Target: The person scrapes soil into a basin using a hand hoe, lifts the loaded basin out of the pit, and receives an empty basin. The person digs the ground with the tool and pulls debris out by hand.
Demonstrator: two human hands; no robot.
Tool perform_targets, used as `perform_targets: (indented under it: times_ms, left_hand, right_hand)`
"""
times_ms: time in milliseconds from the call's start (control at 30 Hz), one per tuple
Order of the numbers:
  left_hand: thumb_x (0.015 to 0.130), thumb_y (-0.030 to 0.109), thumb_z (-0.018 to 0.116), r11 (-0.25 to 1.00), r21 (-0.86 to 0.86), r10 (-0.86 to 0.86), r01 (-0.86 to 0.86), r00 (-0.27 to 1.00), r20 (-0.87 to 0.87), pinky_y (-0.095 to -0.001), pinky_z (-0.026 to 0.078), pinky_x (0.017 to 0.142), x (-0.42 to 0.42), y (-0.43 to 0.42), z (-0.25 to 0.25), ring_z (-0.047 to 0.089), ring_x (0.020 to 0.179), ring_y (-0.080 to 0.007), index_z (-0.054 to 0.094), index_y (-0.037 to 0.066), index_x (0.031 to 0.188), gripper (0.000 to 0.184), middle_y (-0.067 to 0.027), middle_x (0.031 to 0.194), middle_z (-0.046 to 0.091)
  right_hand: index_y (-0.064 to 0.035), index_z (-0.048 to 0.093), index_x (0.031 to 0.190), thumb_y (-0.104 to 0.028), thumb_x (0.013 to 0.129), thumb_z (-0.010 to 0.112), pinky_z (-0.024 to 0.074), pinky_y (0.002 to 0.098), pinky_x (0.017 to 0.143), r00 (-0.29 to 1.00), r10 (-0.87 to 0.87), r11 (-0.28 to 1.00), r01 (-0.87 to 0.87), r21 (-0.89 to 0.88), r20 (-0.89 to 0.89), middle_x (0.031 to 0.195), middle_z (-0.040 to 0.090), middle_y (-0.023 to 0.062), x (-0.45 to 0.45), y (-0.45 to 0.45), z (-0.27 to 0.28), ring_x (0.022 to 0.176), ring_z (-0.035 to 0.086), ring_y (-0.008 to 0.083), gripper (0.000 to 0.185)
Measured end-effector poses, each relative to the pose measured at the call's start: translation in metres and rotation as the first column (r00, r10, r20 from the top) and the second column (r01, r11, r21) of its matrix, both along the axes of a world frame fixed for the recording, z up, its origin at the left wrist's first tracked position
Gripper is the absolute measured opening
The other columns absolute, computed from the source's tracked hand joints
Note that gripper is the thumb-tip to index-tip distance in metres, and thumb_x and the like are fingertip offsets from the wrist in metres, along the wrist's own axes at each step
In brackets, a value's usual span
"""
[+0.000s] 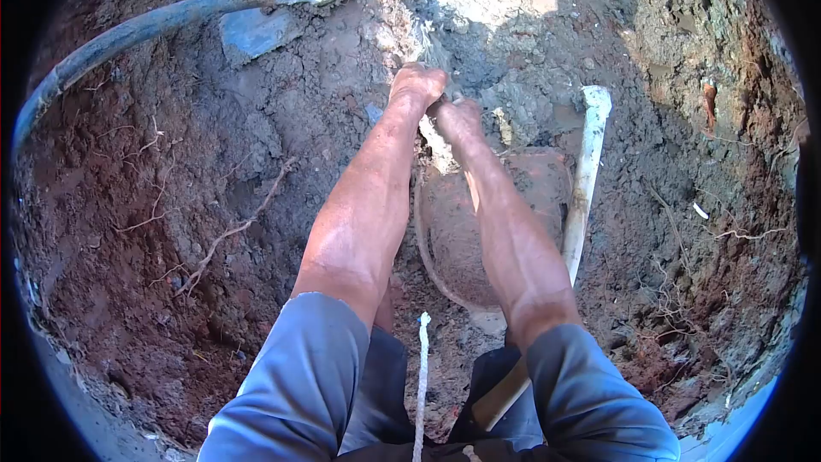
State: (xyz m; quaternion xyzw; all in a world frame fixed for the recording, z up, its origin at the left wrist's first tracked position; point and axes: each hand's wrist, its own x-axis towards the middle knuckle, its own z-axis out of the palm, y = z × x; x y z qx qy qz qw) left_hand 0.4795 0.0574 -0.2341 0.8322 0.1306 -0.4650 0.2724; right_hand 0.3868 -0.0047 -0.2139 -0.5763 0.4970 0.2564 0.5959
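Out ahead of me at the pit floor, my left hand [419,83] is closed in a fist. Just below it and to the right, my right hand [457,115] is also closed, nearly touching the left. Whatever they grip is mostly hidden by the fingers. A pale, mud-smeared strip [440,150] shows right under the hands. Wet grey mud [479,68] lies just beyond them. Beneath my right forearm sits a round, mud-coated pan-like thing [453,231] with a raised rim.
A pale shaft [586,180] leans right of my right forearm. A bluish curved pipe or hose [171,17] with a holed end crosses the upper left, near a flat blue-grey piece [256,32]. White rope [422,376] hangs at my waist. Roots [244,227] stick from the soil.
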Motion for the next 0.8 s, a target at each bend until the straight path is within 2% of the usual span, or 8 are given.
perform_targets:
  times_ms: [100, 267, 367, 500, 533, 633, 700, 800]
  left_hand:
    - [0.074, 0.032, 0.064, 0.971, 0.132, -0.196, 0.198, 0.980, -0.026, -0.0361, 0.045, 0.093, 0.022, 0.011, 0.051, 0.059, 0.109, -0.0295, 0.059, -0.003, 0.115, 0.055, -0.0215, 0.119, 0.060]
    - [0.076, 0.032, 0.061, 0.943, 0.247, -0.233, 0.225, 0.972, 0.004, -0.0368, 0.045, 0.096, 0.016, 0.003, 0.072, 0.058, 0.113, -0.0277, 0.062, 0.003, 0.116, 0.049, -0.0153, 0.121, 0.061]
    - [0.078, 0.035, 0.064, 0.996, 0.044, -0.069, 0.075, 0.988, -0.141, -0.0359, 0.044, 0.096, 0.019, 0.007, 0.031, 0.057, 0.115, -0.0261, 0.060, 0.000, 0.117, 0.053, -0.0169, 0.121, 0.060]
    - [0.078, 0.036, 0.067, 0.955, -0.176, 0.200, -0.241, 0.955, -0.221, -0.0393, 0.046, 0.091, 0.024, 0.006, -0.034, 0.060, 0.106, -0.0283, 0.060, -0.002, 0.115, 0.054, -0.0176, 0.117, 0.061]
    - [0.078, 0.036, 0.068, 0.906, -0.247, 0.275, -0.343, 0.922, -0.271, -0.0397, 0.046, 0.090, 0.025, 0.005, -0.042, 0.060, 0.105, -0.0286, 0.061, -0.002, 0.115, 0.054, -0.0176, 0.117, 0.061]
    - [0.078, 0.035, 0.068, 0.716, -0.395, 0.418, -0.576, 0.806, -0.420, -0.0408, 0.047, 0.088, 0.017, 0.008, -0.059, 0.060, 0.102, -0.0295, 0.062, -0.002, 0.113, 0.052, -0.0174, 0.115, 0.062]
    - [0.078, 0.034, 0.068, 0.594, -0.467, 0.439, -0.655, 0.750, -0.495, -0.0415, 0.047, 0.087, 0.004, 0.010, -0.063, 0.061, 0.100, -0.0301, 0.062, -0.002, 0.113, 0.051, -0.0172, 0.114, 0.062]
    - [0.078, 0.025, 0.066, 0.717, -0.360, 0.543, -0.597, 0.802, -0.248, -0.0415, 0.048, 0.077, -0.008, 0.011, -0.038, 0.059, 0.088, -0.0280, 0.065, -0.001, 0.105, 0.038, -0.0155, 0.105, 0.064]
  right_hand:
    - [0.0046, 0.062, 0.107, -0.027, 0.070, 0.068, 0.0447, 0.0347, 0.074, 0.979, -0.201, 0.978, 0.199, 0.069, 0.028, 0.089, 0.066, 0.0128, 0.012, 0.027, 0.032, 0.082, 0.060, 0.0203, 0.049]
    - [0.0052, 0.064, 0.103, -0.031, 0.072, 0.061, 0.0453, 0.0402, 0.086, 0.994, 0.090, 0.985, -0.098, -0.140, -0.062, 0.102, 0.064, 0.0260, 0.012, 0.021, 0.027, 0.100, 0.062, 0.0343, 0.047]
    - [0.0048, 0.065, 0.101, -0.032, 0.073, 0.057, 0.0442, 0.0426, 0.090, 0.981, 0.090, 0.979, -0.118, -0.164, -0.169, 0.107, 0.062, 0.0284, 0.015, 0.020, 0.032, 0.107, 0.058, 0.0379, 0.046]
    - [0.0047, 0.066, 0.088, -0.023, 0.071, 0.065, 0.0419, 0.0351, 0.060, 0.989, -0.146, 0.989, 0.146, 0.027, -0.002, 0.075, 0.063, 0.0110, 0.011, 0.029, 0.032, 0.065, 0.057, 0.0190, 0.033]
    - [0.0015, 0.066, 0.082, -0.021, 0.070, 0.065, 0.0373, 0.0334, 0.054, 0.976, -0.209, 0.978, 0.209, -0.004, 0.056, 0.066, 0.057, 0.0049, 0.007, 0.034, 0.022, 0.057, 0.049, 0.0145, 0.026]
    - [0.0042, 0.065, 0.080, -0.019, 0.071, 0.064, 0.0388, 0.0345, 0.055, 0.992, -0.078, 0.992, 0.087, -0.092, 0.096, 0.066, 0.059, 0.0072, -0.004, 0.038, -0.006, 0.059, 0.051, 0.0159, 0.025]
    - [0.0050, 0.066, 0.085, -0.023, 0.074, 0.061, 0.0453, 0.0394, 0.070, 0.995, 0.078, 0.966, -0.060, -0.253, 0.062, 0.080, 0.064, 0.0181, -0.011, 0.042, -0.011, 0.076, 0.061, 0.0275, 0.030]
    - [0.0026, 0.066, 0.093, -0.026, 0.077, 0.056, 0.0469, 0.0442, 0.087, 0.965, 0.262, 0.918, -0.249, -0.307, 0.000, 0.099, 0.065, 0.0255, -0.009, 0.040, 0.028, 0.100, 0.061, 0.0382, 0.035]
